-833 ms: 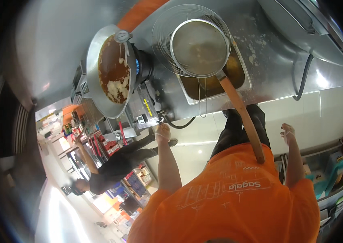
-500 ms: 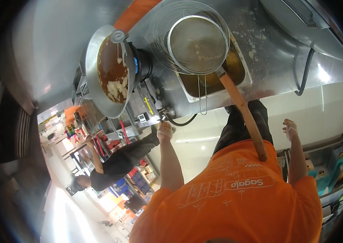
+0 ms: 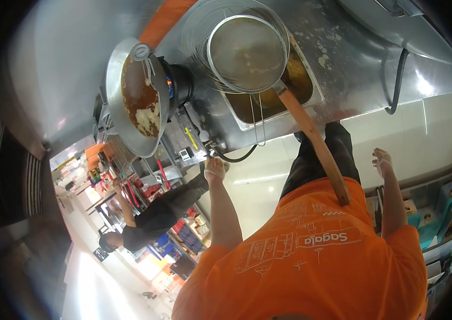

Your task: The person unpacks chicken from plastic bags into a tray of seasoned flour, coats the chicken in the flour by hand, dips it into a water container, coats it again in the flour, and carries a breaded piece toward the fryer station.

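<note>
My left hand [image 3: 215, 169], in a clear glove, is at the counter's front edge, its fingers closed at the small metal burner valve [image 3: 211, 145]. The fingertips are partly hidden. To its far left, a wok [image 3: 113, 106] of brown oil with pale floating pieces [image 3: 147, 120] sits over a lit burner [image 3: 179, 84]. A round clip-on dial [image 3: 140, 52] hangs at the wok's rim. My right hand [image 3: 382, 161], also gloved, hangs in the air at the right, holding nothing, its fingers loosely bent and apart.
A fine-mesh strainer [image 3: 247, 53] with a long wooden handle [image 3: 315, 141] lies on a wire skimmer [image 3: 194, 53] over a rectangular metal pan [image 3: 311, 98] of oily liquid. A black hose [image 3: 397, 80] runs over the counter's right. Another person [image 3: 156, 218] stands at the left by shelves.
My view has shifted slightly, moving the wok and strainer a little left in the picture. Both hands stay in nearly the same places. The burner flame now shows some orange beside the blue.
</note>
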The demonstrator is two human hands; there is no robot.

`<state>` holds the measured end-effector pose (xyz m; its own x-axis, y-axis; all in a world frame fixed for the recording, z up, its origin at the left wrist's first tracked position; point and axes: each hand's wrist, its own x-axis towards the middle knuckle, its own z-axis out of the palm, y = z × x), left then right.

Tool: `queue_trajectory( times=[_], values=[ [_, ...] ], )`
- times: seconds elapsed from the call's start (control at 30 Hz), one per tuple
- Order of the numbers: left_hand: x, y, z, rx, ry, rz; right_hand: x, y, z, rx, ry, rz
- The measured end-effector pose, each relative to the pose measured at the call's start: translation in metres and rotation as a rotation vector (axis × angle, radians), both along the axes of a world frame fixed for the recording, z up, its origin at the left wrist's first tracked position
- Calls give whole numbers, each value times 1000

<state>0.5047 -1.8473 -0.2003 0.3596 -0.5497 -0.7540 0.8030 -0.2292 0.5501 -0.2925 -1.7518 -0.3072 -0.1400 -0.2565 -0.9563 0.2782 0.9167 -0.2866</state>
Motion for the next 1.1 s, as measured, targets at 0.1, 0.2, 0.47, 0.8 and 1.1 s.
queue_trajectory(
  times=[0.1, 0.2, 0.47, 0.8, 1.1],
  values=[
    [-10, -11, 14, 55, -101, 64, -1, -1, -1, 5, 8, 20],
    [-18, -8, 26, 128, -189, 115, -4, -1, -11, 22, -6, 94],
    [-57, -34, -17, 216, -278, 146, -88, 42, -68, 64, 129, 153],
    [-68, 83, 2, 2, -383, 384, -59, -64, -31, 199, 187, 521],
    [-226, 407, -35, 598, -875, -175, 32, -134, -18, 13, 147, 1042]
  ],
)
